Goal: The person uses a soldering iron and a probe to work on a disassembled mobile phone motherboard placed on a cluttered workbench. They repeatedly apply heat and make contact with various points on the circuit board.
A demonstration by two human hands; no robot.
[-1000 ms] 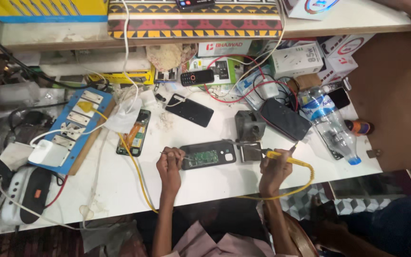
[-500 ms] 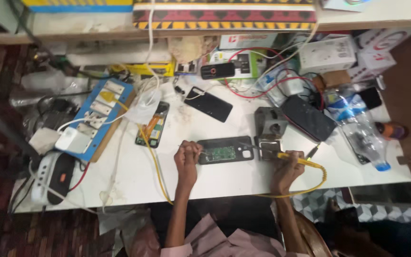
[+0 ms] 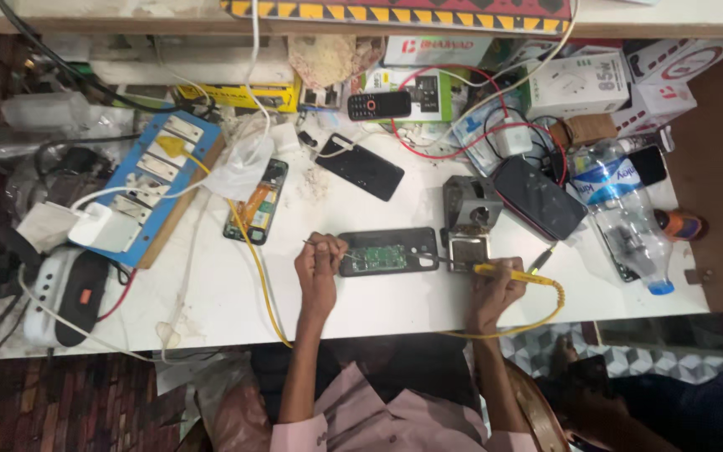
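An opened phone (image 3: 388,251) with a bare green circuit board lies face down on the white table (image 3: 211,293), right in front of me. My left hand (image 3: 318,266) pinches thin metal tweezers (image 3: 328,246), tip touching the phone's left end. My right hand (image 3: 495,289) grips a yellow-handled soldering iron (image 3: 508,271), its tip reaching left toward the phone's right end. A yellow cable (image 3: 546,308) loops from the iron along the table's front edge.
A metal iron stand (image 3: 470,219) sits just right of the phone. Other phones (image 3: 257,202) (image 3: 370,170) (image 3: 539,197), a plastic bottle (image 3: 625,216), a blue socket board (image 3: 156,180), boxes and tangled cables crowd the back and sides.
The view has shifted and come closer. Both hands stay at the opened phone, the tweezers and soldering iron still held at its two ends.
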